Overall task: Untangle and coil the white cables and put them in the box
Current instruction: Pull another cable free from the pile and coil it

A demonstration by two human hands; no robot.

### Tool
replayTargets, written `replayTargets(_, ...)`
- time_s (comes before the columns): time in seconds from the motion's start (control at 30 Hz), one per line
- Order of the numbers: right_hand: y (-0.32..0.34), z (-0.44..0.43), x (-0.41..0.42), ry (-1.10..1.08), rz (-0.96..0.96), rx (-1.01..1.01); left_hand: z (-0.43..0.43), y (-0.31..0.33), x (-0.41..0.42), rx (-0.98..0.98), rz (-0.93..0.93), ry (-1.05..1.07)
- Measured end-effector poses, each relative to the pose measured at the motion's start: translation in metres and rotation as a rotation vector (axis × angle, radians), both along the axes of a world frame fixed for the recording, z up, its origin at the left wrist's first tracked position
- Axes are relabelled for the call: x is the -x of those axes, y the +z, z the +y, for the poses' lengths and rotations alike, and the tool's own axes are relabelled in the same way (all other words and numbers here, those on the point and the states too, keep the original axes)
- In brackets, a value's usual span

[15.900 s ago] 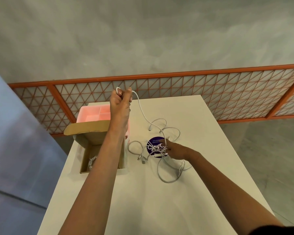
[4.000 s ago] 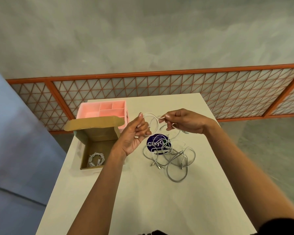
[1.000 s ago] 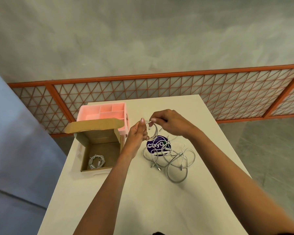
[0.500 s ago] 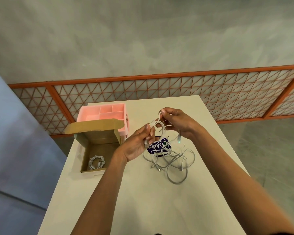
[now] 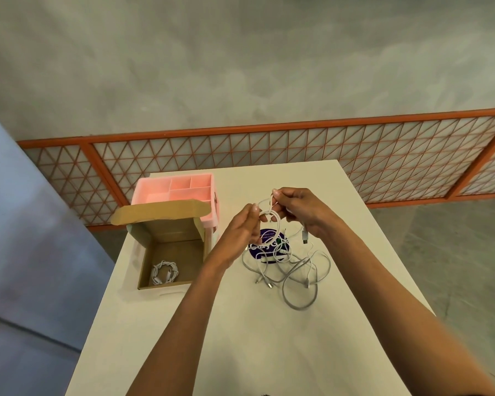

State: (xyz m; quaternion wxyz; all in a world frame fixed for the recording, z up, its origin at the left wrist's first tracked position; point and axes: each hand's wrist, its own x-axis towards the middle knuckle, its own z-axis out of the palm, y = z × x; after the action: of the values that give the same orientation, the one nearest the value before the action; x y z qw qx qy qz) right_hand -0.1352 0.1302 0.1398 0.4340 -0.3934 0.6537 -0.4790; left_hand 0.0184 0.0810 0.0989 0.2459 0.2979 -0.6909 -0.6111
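My left hand (image 5: pixel 240 232) and my right hand (image 5: pixel 300 210) are raised above the table, both pinching small loops of one white cable (image 5: pixel 269 214) between them. Its free end with a plug (image 5: pixel 305 238) hangs below my right hand. A tangle of white cables (image 5: pixel 295 270) lies on the table under my hands, partly over a round purple sticker (image 5: pixel 265 242). The open cardboard box (image 5: pixel 196 254) stands to the left. One coiled white cable (image 5: pixel 164 272) lies inside it.
A pink compartment tray (image 5: pixel 155 190) sits behind the box at the table's far left. The white table (image 5: pixel 240 338) ends near the box on the left. An orange lattice railing (image 5: pixel 355 155) runs behind the table.
Over the last second my hands stayed close together above the tangle, winding the cable into small loops. My right hand shifted slightly right and its plug end now dangles lower.
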Motion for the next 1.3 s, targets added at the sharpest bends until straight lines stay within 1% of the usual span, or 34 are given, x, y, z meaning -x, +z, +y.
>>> replayTargets(0.07, -0.001, 0.001, 0.002, -0.003, -0.015, 0.001, 0.001, 0.000, 0.001, 0.079, 0.002, -0.027)
replayTargets(0.13, -0.003, 0.002, 0.004, 0.005, -0.022, 0.009, 0.001, 0.000, 0.002, 0.099, 0.028, -0.042)
replayTargets(0.2, -0.003, 0.002, 0.004, 0.016, -0.009, 0.018, 0.001, -0.001, 0.002, 0.060, 0.070, -0.030)
replayTargets(0.33, -0.010, 0.004, 0.007, 0.085, 0.023, 0.085, 0.001, -0.001, 0.002, -0.101, 0.214, 0.027)
replayTargets(0.43, -0.019, 0.006, 0.011, 0.123, 0.023, 0.125, 0.001, -0.003, 0.002, -0.146, 0.232, 0.028)
replayTargets(0.57, -0.017, 0.008, 0.016, 0.184, 0.163, 0.098, 0.000, -0.003, 0.000, -0.186, 0.281, 0.057)
replayTargets(0.63, -0.017, 0.009, 0.018, 0.214, 0.229, 0.085, -0.002, -0.004, -0.001, -0.171, 0.278, 0.077)
replayTargets(0.7, -0.017, 0.009, 0.020, 0.228, 0.338, 0.078, -0.002, -0.005, -0.001, -0.152, 0.256, 0.080)
replayTargets(0.77, -0.018, 0.005, 0.022, 0.180, 0.439, 0.091, 0.000, -0.006, 0.000, -0.132, 0.228, 0.066)
replayTargets(0.9, -0.018, -0.002, 0.019, 0.022, 0.510, 0.173, 0.004, -0.007, 0.004, -0.103, 0.197, 0.036)
replayTargets(0.97, -0.019, -0.004, 0.019, -0.009, 0.586, 0.189, 0.003, -0.004, 0.004, -0.095, 0.205, 0.034)
replayTargets(1.03, -0.020, -0.005, 0.019, -0.024, 0.620, 0.185, 0.002, -0.002, 0.003, -0.089, 0.210, 0.041)
replayTargets(1.1, -0.021, -0.006, 0.017, -0.080, 0.554, 0.188, 0.002, -0.003, 0.002, -0.087, 0.203, 0.052)
replayTargets(1.13, -0.020, -0.006, 0.015, -0.129, 0.462, 0.198, 0.002, -0.005, 0.002, -0.087, 0.201, 0.055)
replayTargets(1.2, -0.018, -0.008, 0.008, -0.209, 0.197, 0.211, 0.003, -0.007, 0.003, -0.086, 0.202, 0.058)
replayTargets(1.23, -0.016, -0.009, 0.005, -0.220, 0.069, 0.205, 0.003, -0.007, 0.004, -0.086, 0.202, 0.060)
replayTargets(1.3, -0.015, -0.010, 0.001, -0.202, -0.120, 0.165, 0.001, -0.006, 0.002, -0.084, 0.199, 0.063)
